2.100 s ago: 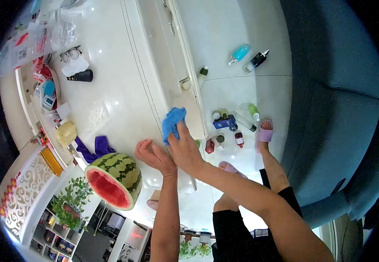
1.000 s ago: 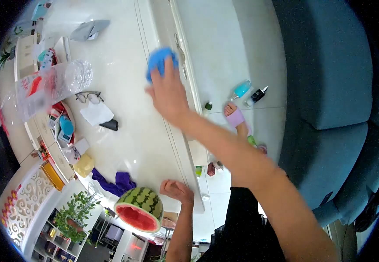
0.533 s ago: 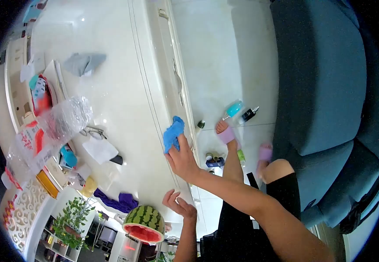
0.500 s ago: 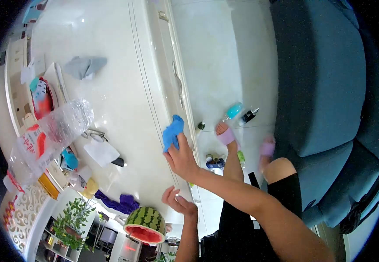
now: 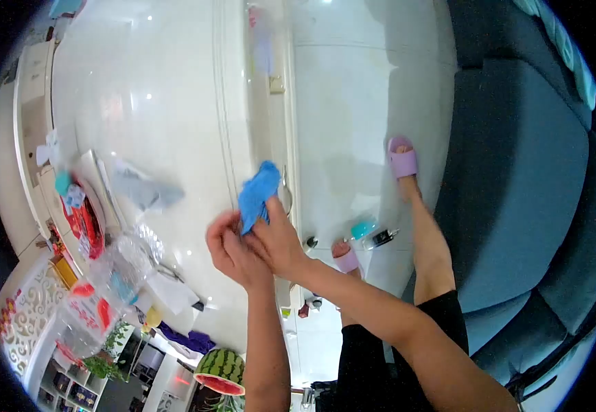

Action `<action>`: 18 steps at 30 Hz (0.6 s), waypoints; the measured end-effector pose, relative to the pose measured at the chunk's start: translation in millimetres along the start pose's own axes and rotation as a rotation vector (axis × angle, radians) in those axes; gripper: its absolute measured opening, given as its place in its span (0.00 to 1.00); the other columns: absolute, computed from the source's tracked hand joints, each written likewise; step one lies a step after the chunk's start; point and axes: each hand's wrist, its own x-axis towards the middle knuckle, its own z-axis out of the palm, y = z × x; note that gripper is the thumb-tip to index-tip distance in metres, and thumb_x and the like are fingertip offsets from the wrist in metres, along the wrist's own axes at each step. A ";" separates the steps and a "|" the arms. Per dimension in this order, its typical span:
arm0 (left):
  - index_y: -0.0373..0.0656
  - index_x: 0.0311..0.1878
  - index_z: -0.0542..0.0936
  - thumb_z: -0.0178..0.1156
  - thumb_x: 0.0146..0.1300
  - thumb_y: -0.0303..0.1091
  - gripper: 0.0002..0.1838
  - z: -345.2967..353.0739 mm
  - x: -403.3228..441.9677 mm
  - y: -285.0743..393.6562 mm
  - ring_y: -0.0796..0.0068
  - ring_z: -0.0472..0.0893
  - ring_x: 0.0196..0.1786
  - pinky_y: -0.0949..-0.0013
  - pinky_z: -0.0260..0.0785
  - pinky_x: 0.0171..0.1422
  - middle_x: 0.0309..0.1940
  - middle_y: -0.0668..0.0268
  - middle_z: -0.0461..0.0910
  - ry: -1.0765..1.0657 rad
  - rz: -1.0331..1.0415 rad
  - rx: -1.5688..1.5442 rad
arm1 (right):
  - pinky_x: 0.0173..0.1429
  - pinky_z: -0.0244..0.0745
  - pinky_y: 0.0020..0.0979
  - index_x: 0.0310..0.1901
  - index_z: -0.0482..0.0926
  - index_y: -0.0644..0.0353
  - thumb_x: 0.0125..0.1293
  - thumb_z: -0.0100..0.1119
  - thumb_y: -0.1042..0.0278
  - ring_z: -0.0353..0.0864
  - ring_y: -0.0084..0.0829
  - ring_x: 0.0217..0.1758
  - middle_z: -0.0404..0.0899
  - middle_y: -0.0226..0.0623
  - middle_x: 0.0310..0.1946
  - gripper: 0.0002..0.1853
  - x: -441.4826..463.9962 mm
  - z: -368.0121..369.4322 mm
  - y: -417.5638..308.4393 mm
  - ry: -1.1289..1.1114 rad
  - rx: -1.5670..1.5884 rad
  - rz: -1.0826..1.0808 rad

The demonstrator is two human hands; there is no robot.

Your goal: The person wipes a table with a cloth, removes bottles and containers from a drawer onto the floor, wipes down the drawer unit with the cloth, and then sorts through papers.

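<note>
A crumpled blue cloth [image 5: 259, 189] is gripped in my right hand [image 5: 281, 240], over the front edge of the long white cabinet top [image 5: 167, 89]. My left hand [image 5: 239, 257] is up against the right hand, by the lower end of the cloth. Its fingers are loosely bent and apart, a little blurred, with nothing visibly held. Left of the hands lie a grey cloth [image 5: 148, 189] and white paper [image 5: 173, 292]. A large clear plastic bottle with a red-and-white label [image 5: 95, 309] is nearby.
A cut watermelon [image 5: 221, 371] and a purple cloth [image 5: 187, 339] sit at the near end. On the floor are a turquoise bottle [image 5: 362, 229], a black bottle [image 5: 381, 238] and pink slippers [image 5: 403, 165]. A dark blue sofa [image 5: 517, 192] lines the right side.
My left hand has moved up to meet the right hand at the cloth. The view has shifted, and one slippered foot now stands farther forward on the floor.
</note>
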 end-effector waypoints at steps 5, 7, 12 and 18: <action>0.35 0.44 0.72 0.46 0.62 0.27 0.10 4.0 -8.2 -4.4 0.70 0.69 0.46 0.68 0.63 0.53 0.42 0.59 0.68 -0.055 0.168 0.436 | 0.70 0.52 0.52 0.50 0.70 0.74 0.62 0.53 0.65 0.54 0.64 0.66 0.46 0.65 0.66 0.21 157.5 -60.5 -0.1 0.148 -0.016 -0.149; 0.36 0.43 0.71 0.48 0.63 0.31 0.10 5.3 -8.8 -9.8 0.70 0.67 0.46 0.68 0.61 0.54 0.42 0.61 0.66 -0.042 0.172 0.473 | 0.70 0.54 0.47 0.51 0.67 0.75 0.64 0.51 0.64 0.53 0.63 0.67 0.45 0.68 0.66 0.21 264.7 -96.7 -9.3 0.304 -0.016 -0.238; 0.39 0.47 0.69 0.50 0.61 0.33 0.13 3.1 -10.1 -6.8 0.67 0.63 0.47 0.65 0.60 0.53 0.45 0.59 0.59 -0.126 0.190 0.574 | 0.71 0.51 0.45 0.54 0.65 0.76 0.65 0.48 0.64 0.50 0.59 0.69 0.47 0.66 0.66 0.23 355.9 -133.1 -8.0 0.262 -0.312 -0.282; 0.40 0.45 0.68 0.52 0.58 0.30 0.12 4.1 -9.2 -9.9 0.61 0.64 0.46 0.61 0.59 0.53 0.42 0.57 0.62 -0.126 0.276 0.678 | 0.73 0.47 0.51 0.57 0.58 0.80 0.62 0.55 0.63 0.43 0.69 0.70 0.37 0.70 0.68 0.30 231.2 -114.2 -22.2 -0.113 -0.257 -0.255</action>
